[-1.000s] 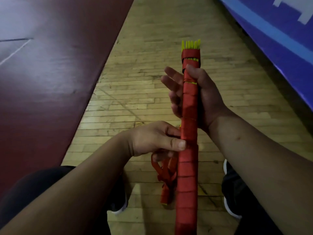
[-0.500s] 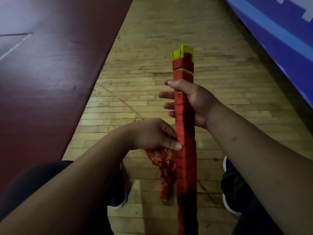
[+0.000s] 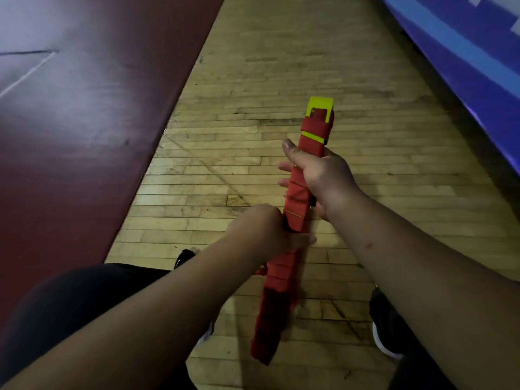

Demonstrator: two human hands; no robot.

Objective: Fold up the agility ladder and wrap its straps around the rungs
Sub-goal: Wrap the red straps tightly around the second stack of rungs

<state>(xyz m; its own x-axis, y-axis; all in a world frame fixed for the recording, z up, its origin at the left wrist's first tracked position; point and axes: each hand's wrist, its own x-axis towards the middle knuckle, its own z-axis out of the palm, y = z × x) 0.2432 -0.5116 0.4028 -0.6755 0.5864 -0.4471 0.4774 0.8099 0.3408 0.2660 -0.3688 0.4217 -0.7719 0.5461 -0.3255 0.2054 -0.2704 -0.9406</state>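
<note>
Fingers (image 3: 304, 238) of left hand (image 3: 261, 232) and right hand (image 3: 320, 175) grip the ladder (image 3: 297, 201), red straps (image 3: 277, 277) binding yellow rungs (image 3: 320, 104).

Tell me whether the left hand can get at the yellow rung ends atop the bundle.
Probably yes: the yellow rung ends stand bare beyond the right hand, but the left hand must release the ladder bundle and reach past that grip.

red strap (image 3: 295, 198), yellow rungs (image 3: 320, 104), maroon mat (image 3: 84, 122)
</note>
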